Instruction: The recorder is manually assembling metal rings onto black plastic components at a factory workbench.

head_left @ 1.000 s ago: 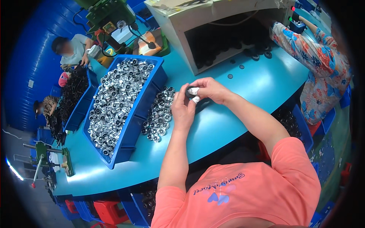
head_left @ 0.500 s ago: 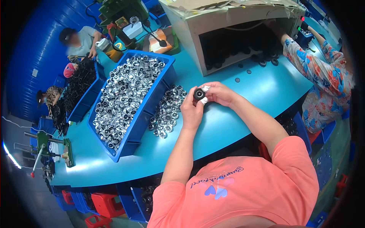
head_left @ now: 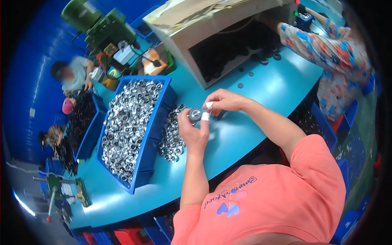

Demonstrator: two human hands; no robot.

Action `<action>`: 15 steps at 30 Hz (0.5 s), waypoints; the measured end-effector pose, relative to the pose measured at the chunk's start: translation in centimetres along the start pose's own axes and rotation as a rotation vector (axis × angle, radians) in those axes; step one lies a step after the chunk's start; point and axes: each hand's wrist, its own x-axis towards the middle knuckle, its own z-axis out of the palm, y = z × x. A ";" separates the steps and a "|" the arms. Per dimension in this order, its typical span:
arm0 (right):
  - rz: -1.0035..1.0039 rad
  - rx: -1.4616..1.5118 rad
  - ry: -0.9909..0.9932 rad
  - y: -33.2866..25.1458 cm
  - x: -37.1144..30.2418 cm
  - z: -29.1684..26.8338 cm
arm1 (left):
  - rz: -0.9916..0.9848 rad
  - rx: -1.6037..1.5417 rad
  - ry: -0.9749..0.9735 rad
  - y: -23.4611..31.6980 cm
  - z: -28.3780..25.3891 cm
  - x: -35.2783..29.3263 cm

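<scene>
My left hand [head_left: 193, 134] grips a small round wheel [head_left: 195, 115] between thumb and fingers, its greyish face turned up. White tape wraps the tip of the left thumb. Just right of the wheel is my right hand [head_left: 225, 101], its fingers pinched together. White tape shows at its fingertips too, and whatever they may hold is too small to make out. Beside my left hand lies a loose pile of shiny, silvery round parts [head_left: 173, 139] with dark centres. Left of that pile stands a blue bin [head_left: 143, 161] heaped with the same kind of parts.
A pale box [head_left: 195, 65] with an open front holds many black round pieces. A person in a flowered sleeve [head_left: 306, 45] reaches into it. Small dark discs [head_left: 240, 85] lie on the turquoise table [head_left: 241, 134]. Behind the blue bin stands a green machine [head_left: 104, 34]; another person sits at far left.
My right hand has drawn slightly away from the wheel. The wheel has turned from a black ringed face to a greyish one. The whole view has shifted and tilted.
</scene>
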 end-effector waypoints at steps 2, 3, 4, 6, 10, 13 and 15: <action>-0.005 -0.340 0.040 -3.3 -1.5 -1.0 | -0.018 0.014 0.043 0.4 -1.1 0.0; -0.242 -0.601 0.095 -2.5 -1.3 -2.4 | -0.050 -0.011 0.045 0.9 -1.7 -0.1; -0.274 -0.653 0.158 -2.1 -1.3 -3.8 | -0.090 -0.031 0.047 1.3 -2.6 -0.3; -0.309 -0.690 0.317 -1.8 -0.7 -6.1 | -0.083 -0.003 0.081 1.7 -5.5 -1.8; -0.292 -0.727 0.528 -1.1 5.2 -9.4 | 0.089 0.276 0.145 1.8 -15.0 -9.4; -0.379 -0.849 0.627 0.6 12.8 -11.2 | -0.128 0.589 0.108 0.6 -21.7 -17.8; -0.448 -0.931 0.739 2.1 18.2 -13.1 | -0.250 0.715 0.113 0.1 -23.7 -21.6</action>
